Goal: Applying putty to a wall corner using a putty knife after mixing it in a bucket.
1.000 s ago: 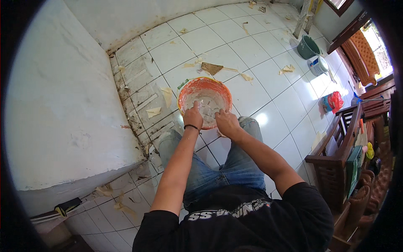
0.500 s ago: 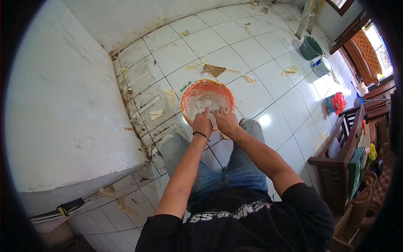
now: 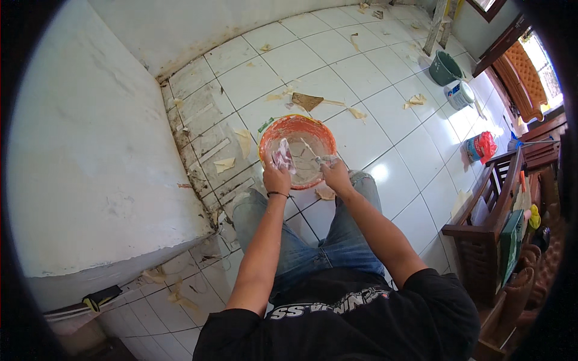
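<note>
An orange bucket (image 3: 326, 133), its inner wall smeared with pale putty, stands on the floor between my knees. Over its left side, my left hand (image 3: 277, 178) grips a flat reddish plate (image 3: 282, 156) streaked with white putty. My right hand (image 3: 337, 177) is at the right rim, closed around a putty-coated putty knife (image 3: 326, 160). Its thin blade reaches over the bucket, seen nearly edge-on. The plate and the knife are apart. Wet putty (image 3: 307, 173) lies in the bottom of the bucket, partly hidden by my hands and the tools.
Torn paper scraps (image 3: 224, 164) and a brown flat piece (image 3: 307, 101) litter the white tiles. A rough wall block (image 3: 102, 156) rises at the left. To the right are a green bucket (image 3: 446, 68), a white pail (image 3: 461, 95), a red-topped tin (image 3: 480, 148) and a wooden bench (image 3: 475, 243).
My hands were close together low in the bucket. They have moved apart, the left one to the left, raising the reddish plate and the putty knife into view.
</note>
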A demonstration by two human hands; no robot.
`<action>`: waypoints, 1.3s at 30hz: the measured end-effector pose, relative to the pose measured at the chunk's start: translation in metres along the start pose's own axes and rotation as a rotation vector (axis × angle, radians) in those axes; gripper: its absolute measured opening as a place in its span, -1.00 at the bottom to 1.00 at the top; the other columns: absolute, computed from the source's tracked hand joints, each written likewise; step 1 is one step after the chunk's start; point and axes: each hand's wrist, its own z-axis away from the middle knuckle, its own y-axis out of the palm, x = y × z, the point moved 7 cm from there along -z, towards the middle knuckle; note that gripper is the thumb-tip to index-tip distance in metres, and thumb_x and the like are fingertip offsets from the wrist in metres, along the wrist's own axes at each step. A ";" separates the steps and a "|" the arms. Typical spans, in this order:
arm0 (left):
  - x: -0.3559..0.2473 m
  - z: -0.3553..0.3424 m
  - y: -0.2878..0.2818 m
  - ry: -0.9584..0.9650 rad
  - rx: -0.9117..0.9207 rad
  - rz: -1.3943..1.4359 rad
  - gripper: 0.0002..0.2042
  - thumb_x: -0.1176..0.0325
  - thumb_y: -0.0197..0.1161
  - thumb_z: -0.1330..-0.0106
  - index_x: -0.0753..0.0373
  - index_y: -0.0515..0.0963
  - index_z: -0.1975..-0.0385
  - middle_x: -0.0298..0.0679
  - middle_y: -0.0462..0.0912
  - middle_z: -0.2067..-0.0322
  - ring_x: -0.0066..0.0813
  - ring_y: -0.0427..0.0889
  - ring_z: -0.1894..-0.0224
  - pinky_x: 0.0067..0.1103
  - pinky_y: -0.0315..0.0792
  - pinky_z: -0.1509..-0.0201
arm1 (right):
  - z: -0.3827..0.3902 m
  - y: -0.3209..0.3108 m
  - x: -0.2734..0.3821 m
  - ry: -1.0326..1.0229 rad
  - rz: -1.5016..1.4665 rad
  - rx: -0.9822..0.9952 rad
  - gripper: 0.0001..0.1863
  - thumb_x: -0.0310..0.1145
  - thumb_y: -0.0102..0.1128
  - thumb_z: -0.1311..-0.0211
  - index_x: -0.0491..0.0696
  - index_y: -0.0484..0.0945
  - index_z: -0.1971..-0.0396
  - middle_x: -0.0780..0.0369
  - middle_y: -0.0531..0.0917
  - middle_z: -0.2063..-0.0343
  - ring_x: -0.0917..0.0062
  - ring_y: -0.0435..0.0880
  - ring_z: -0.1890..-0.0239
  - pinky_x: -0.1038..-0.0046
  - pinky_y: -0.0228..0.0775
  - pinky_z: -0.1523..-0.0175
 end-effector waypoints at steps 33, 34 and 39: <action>0.088 -0.003 0.049 -0.852 0.401 1.227 -0.77 0.39 -0.03 -0.24 0.17 0.53 0.18 -0.31 0.60 0.39 -0.41 0.58 0.44 -0.63 0.25 0.62 | 0.012 -0.022 0.051 0.139 -0.417 0.309 -0.71 -0.36 0.06 -0.14 -0.14 0.61 0.19 0.29 0.57 0.64 0.63 0.50 0.62 0.59 0.30 0.55; 0.090 -0.001 0.050 -0.932 0.411 1.276 -0.82 0.37 -0.04 -0.24 0.16 0.53 0.29 -0.32 0.56 0.44 -0.45 0.50 0.50 -0.64 0.19 0.63 | 0.012 -0.021 0.047 0.142 -0.422 0.303 -0.71 -0.36 0.06 -0.14 -0.14 0.61 0.19 0.29 0.57 0.64 0.63 0.50 0.62 0.59 0.30 0.55; 0.079 0.009 0.041 -1.166 0.288 1.402 -0.85 0.35 -0.02 -0.19 0.15 0.41 0.60 -0.37 0.40 0.62 -0.56 0.21 0.67 -0.69 0.07 0.66 | 0.042 -0.014 0.022 0.405 -0.735 0.256 -0.75 -0.35 -0.02 -0.20 -0.19 0.53 0.24 0.27 0.54 0.56 0.69 0.47 0.64 0.70 0.21 0.70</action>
